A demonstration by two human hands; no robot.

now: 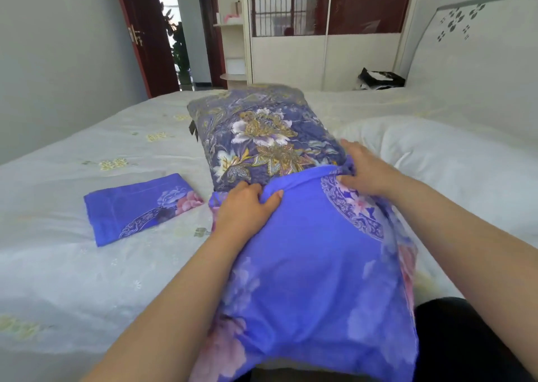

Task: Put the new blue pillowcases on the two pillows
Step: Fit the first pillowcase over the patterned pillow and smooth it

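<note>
**Halfway up the first pillow**

Across my lap and out onto the bed lies the pillow, its near half already inside the blue pillowcase. I have the open hem gathered at about the pillow's middle. My left hand pinches the hem at the left side, thumb on top and fingers tucked into the fold; my right hand grips the bunched cloth at the right corner.

To do this well, I think I should draw both sides forward evenly, a little at a time, so the hem does not ride up crooked. The far corners will need seating last, and a shake should settle the filling.

Bright blue with pink flowers and a ringed lace-like pattern, the pillowcase looks thin and soft, wrinkling where I hold it. What shows of the pillow is darker, purple-blue with gold and white blossoms.

A second pillowcase lies folded flat on the bed to my left, well apart. To my right rests a bare white pillow, not yet covered.
</note>
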